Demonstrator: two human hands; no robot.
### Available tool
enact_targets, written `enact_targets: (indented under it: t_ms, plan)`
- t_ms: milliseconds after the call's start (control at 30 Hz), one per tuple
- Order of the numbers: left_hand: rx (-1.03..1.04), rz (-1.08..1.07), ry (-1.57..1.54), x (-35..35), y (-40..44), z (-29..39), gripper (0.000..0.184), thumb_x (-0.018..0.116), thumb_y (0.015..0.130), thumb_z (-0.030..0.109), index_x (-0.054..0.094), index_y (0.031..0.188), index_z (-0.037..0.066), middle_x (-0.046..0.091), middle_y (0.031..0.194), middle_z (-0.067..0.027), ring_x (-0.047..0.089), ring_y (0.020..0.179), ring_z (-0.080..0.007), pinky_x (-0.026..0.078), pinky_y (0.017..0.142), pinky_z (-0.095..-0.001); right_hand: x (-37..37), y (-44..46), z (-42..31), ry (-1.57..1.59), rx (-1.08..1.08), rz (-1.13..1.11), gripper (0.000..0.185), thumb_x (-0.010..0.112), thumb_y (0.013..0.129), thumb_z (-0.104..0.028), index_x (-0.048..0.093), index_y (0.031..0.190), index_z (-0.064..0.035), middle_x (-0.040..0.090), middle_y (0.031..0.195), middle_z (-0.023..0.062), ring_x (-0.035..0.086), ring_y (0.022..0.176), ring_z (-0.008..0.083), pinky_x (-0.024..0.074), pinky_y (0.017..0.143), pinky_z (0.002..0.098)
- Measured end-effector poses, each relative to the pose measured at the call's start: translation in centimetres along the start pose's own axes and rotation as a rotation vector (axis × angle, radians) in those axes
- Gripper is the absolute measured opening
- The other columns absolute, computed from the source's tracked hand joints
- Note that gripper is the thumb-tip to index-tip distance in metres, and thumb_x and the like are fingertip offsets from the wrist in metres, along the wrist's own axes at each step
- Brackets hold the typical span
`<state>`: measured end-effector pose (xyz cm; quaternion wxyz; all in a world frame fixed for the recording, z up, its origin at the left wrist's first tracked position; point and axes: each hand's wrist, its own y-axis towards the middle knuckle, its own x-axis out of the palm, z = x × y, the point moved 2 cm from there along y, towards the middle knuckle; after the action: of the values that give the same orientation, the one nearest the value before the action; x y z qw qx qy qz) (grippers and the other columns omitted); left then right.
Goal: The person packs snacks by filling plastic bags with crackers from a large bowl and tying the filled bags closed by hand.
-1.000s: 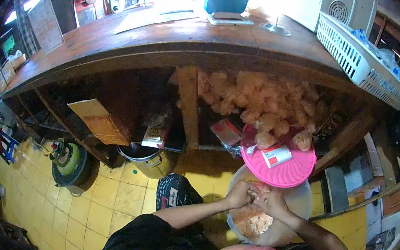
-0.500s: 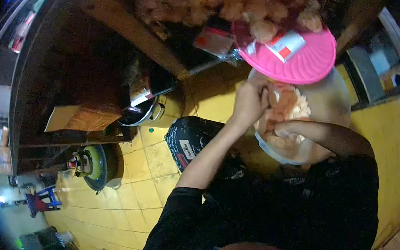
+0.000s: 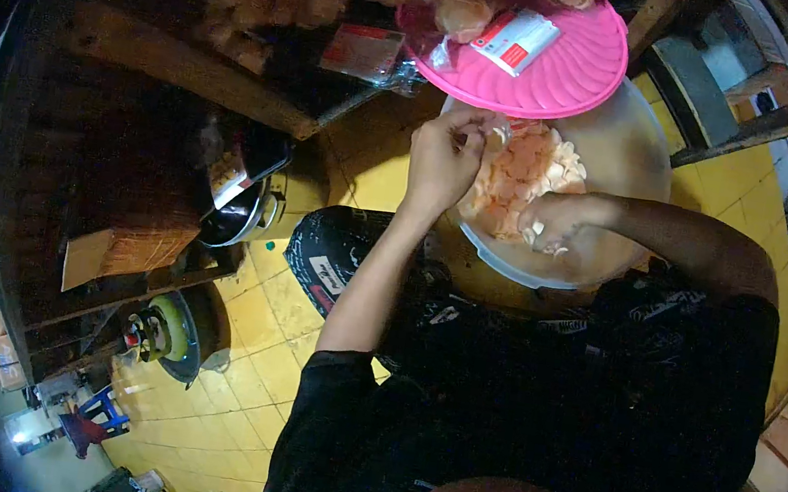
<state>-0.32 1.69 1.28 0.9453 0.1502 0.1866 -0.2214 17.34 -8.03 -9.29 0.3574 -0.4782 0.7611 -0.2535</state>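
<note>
Both apart: left hand (image 3: pixel 447 161) pinches clear plastic (image 3: pixel 500 134) | right hand (image 3: pixel 559 218) amid pale chips (image 3: pixel 563 169), grip unclear | plastic tub (image 3: pixel 638 179) close, likely for reach

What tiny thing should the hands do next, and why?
Probably the right hand should lift a few thin pieces toward the left hand. The right hand is down among the pieces in the tub, while the left, at the tub's edge, pinches what looks like a small clear bag.
</note>
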Motion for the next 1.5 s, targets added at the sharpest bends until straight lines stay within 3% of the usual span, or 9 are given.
enact_targets:
  t_ms: [200, 300, 533, 733, 833, 1000, 1133, 1367, 1500]
  plan:
    - [-0.168, -0.169, -0.187, 1.5, -0.3, -0.7, 0.029, 0.049, 0.088, 0.003, 0.059, 0.115, -0.003, 0.067, 0.093, -0.0124, 0.065, 0.073, -0.0159, 0.053, 0.065, -0.0278, -5.0, -6.9, -3.0, -0.121, -0.533, 0.463, 0.031, 0.063, 0.081, -0.014, 0.056, 0.109, -0.0046, 0.061, 0.09, 0.0068, 0.063, 0.074, 0.0134, 0.0522, 0.059, 0.0286]
    - [-0.234, -0.194, -0.355, 2.2, -0.7, 0.2, 0.031, 0.054, 0.09, 0.012, 0.056, 0.116, -0.005, 0.067, 0.084, -0.0132, 0.066, 0.069, -0.0171, 0.052, 0.062, -0.0281, -6.8, -9.6, -4.9, 0.732, -0.33, 0.57, 0.028, 0.061, 0.085, -0.005, 0.054, 0.113, -0.0017, 0.058, 0.104, 0.0048, 0.059, 0.092, 0.014, 0.0501, 0.081, 0.0295]
    - [-0.208, -0.238, -0.476, 4.3, -1.5, 1.1, 0.033, 0.064, 0.087, 0.013, 0.057, 0.114, -0.007, 0.063, 0.096, -0.0132, 0.065, 0.07, -0.0141, 0.055, 0.059, -0.025, -5.0, -9.1, -6.2, -0.002, -0.338, 1.007, 0.038, 0.061, 0.084, -0.002, 0.051, 0.121, 0.0008, 0.057, 0.109, 0.009, 0.055, 0.104, 0.015, 0.0472, 0.088, 0.0292]
    - [-0.183, -0.151, -0.411, 4.2, -1.1, -0.6, 0.03, 0.057, 0.083, -0.001, 0.059, 0.113, -0.004, 0.063, 0.104, -0.0149, 0.064, 0.067, -0.0138, 0.054, 0.055, -0.0233, -4.4, -8.3, -5.5, 0.488, -0.47, 0.836, 0.047, 0.062, 0.084, -0.002, 0.043, 0.128, 0.0017, 0.055, 0.118, 0.013, 0.056, 0.106, 0.0181, 0.0475, 0.088, 0.0297]
    - [-0.388, -0.269, -0.484, 4.7, -1.5, -0.5, 0.036, 0.057, 0.079, -0.002, 0.06, 0.114, -0.001, 0.062, 0.108, -0.0162, 0.066, 0.079, -0.02, 0.055, 0.068, -0.0298, -4.9, -8.3, -5.2, 0.784, -0.485, 0.781, 0.043, 0.06, 0.086, -0.002, 0.043, 0.125, 0.0009, 0.057, 0.115, 0.0138, 0.058, 0.104, 0.0182, 0.0485, 0.087, 0.0307]
    - [0.057, -0.275, -0.431, 5.7, -1.7, 0.4, 0.046, 0.072, 0.068, 0.01, 0.061, 0.112, 0.001, 0.062, 0.111, -0.0164, 0.055, 0.11, -0.0275, 0.035, 0.1, -0.0432, -4.4, -7.2, -3.8, 0.852, -0.382, 0.883, 0.042, 0.061, 0.086, -0.002, 0.04, 0.122, 0.0005, 0.057, 0.11, 0.0169, 0.059, 0.1, 0.0198, 0.0506, 0.082, 0.03]
    - [0.169, -0.321, 0.041, 4.4, -1.9, 2.3, 0.043, 0.062, 0.074, -0.01, 0.059, 0.116, -0.001, 0.06, 0.114, -0.0121, 0.064, 0.09, -0.0192, 0.054, 0.068, -0.0288, -4.1, -6.7, -5.9, 0.829, -0.512, 0.799, 0.043, 0.056, 0.09, -0.004, 0.038, 0.128, -0.0016, 0.062, 0.102, 0.013, 0.061, 0.091, 0.0162, 0.0531, 0.072, 0.0292]
    - [0.138, -0.19, 0.107, 2.8, -1.1, 1.4, 0.024, 0.062, 0.07, -0.003, 0.066, 0.093, 0.002, 0.065, 0.088, -0.0166, 0.062, 0.084, -0.0324, 0.048, 0.08, -0.0401, -5.0, -6.0, -5.1, 0.823, -0.37, 0.955, 0.034, 0.056, 0.088, -0.002, 0.046, 0.12, -0.0006, 0.061, 0.095, 0.009, 0.06, 0.086, 0.0129, 0.0547, 0.072, 0.0284]
    - [0.223, -0.003, 0.302, 1.4, -0.6, 0.4, 0.023, 0.063, 0.073, -0.003, 0.067, 0.096, 0.0, 0.066, 0.087, -0.0158, 0.065, 0.067, -0.0259, 0.051, 0.061, -0.0331, -5.3, -4.4, -0.6, 0.53, -0.411, 0.906, 0.027, 0.059, 0.086, -0.005, 0.05, 0.111, 0.0002, 0.06, 0.09, 0.0078, 0.06, 0.083, 0.0146, 0.0532, 0.072, 0.0289]
